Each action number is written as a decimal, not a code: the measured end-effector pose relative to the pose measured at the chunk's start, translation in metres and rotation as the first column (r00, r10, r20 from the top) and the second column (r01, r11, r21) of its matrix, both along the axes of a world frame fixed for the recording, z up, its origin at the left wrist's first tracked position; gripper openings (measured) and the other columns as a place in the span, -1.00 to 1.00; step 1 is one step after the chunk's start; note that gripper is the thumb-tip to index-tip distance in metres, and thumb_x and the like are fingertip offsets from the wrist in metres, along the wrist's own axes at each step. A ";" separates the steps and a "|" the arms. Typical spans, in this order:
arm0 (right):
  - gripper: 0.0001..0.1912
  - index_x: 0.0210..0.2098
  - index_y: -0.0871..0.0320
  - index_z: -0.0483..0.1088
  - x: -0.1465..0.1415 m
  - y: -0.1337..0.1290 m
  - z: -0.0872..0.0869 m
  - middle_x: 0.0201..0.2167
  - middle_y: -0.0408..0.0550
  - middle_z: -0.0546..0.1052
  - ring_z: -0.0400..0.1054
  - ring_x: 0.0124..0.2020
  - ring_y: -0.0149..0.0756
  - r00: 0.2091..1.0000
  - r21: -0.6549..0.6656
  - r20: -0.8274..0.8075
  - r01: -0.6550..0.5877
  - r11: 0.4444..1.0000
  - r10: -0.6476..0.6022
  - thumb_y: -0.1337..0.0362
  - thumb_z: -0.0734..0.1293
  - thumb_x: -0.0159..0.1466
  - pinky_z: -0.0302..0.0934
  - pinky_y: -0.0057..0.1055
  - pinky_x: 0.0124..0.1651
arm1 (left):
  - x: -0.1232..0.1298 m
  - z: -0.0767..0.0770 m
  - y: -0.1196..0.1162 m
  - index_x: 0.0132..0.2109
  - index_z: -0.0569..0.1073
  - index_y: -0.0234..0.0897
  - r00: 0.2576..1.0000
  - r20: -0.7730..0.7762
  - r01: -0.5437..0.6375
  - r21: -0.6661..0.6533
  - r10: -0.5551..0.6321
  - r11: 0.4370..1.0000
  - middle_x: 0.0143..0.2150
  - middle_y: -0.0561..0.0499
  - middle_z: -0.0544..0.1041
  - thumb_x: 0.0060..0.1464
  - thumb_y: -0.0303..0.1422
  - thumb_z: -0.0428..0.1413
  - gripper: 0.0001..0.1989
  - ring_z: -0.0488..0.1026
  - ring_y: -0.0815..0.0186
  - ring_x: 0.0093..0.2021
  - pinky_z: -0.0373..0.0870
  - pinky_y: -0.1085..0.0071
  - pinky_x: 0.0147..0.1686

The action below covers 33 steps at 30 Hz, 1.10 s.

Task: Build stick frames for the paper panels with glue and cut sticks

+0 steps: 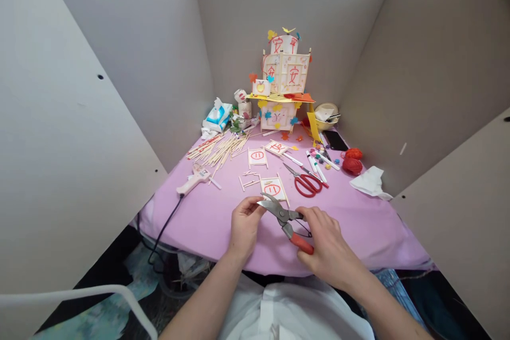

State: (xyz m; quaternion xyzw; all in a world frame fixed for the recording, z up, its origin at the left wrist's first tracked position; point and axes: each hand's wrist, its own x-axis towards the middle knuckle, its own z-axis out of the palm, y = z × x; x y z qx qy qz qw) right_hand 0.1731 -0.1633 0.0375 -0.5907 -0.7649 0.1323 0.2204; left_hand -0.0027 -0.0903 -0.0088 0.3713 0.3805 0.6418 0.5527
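My right hand grips a pair of pruning shears with red handles, its blades parted and pointing up and left. Beside the blade tips, my left hand has its thumb and fingers pinched together; what is between them, if anything, is too small to make out. Just beyond the blades lies a small stick-framed paper panel with a red circled mark. A second framed panel and a third lie farther back. Short cut sticks are left of the nearest panel.
Red-handled scissors lie right of the panels, near markers. A corded glue gun and loose sticks are at left. A decorated paper tower stands at the back. Red yarn and crumpled tissue lie right.
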 end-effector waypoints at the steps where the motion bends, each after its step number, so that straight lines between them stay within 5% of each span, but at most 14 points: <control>1: -0.42 0.07 0.04 0.09 -0.001 0.000 0.000 -0.08 -0.02 0.30 0.16 -0.07 -0.15 1.000 -0.002 -0.002 -0.002 1.000 0.002 0.41 0.23 0.06 0.04 -0.20 -0.02 | 0.000 0.000 0.000 -0.33 0.54 -0.27 1.000 0.003 -0.005 0.000 0.005 1.000 -0.33 0.04 0.55 -0.20 -0.41 0.30 -0.81 0.44 0.38 -0.29 0.33 0.45 -0.19; 23: -0.50 -0.03 0.05 0.17 -0.007 -0.004 0.000 -0.18 -0.07 0.32 0.19 -0.18 -0.22 0.998 -0.081 -0.062 -0.038 0.996 0.033 0.44 0.22 0.02 0.03 -0.29 -0.10 | 0.002 0.007 -0.008 -0.38 0.55 -0.28 0.993 0.114 -0.008 -0.064 0.016 0.998 -0.38 0.05 0.54 -0.26 -0.42 0.32 -0.82 0.43 0.40 -0.33 0.33 0.44 -0.19; 33: -0.68 -0.19 0.09 0.21 -0.010 -0.005 0.001 -0.30 -0.11 0.33 0.20 -0.34 -0.30 0.998 -0.121 -0.056 -0.042 0.992 0.036 0.45 0.19 0.03 0.01 -0.41 -0.30 | 0.005 0.006 -0.010 -0.39 0.55 -0.30 0.993 0.108 -0.035 -0.054 0.040 0.998 -0.39 0.05 0.54 -0.23 -0.41 0.31 -0.84 0.42 0.40 -0.31 0.33 0.45 -0.18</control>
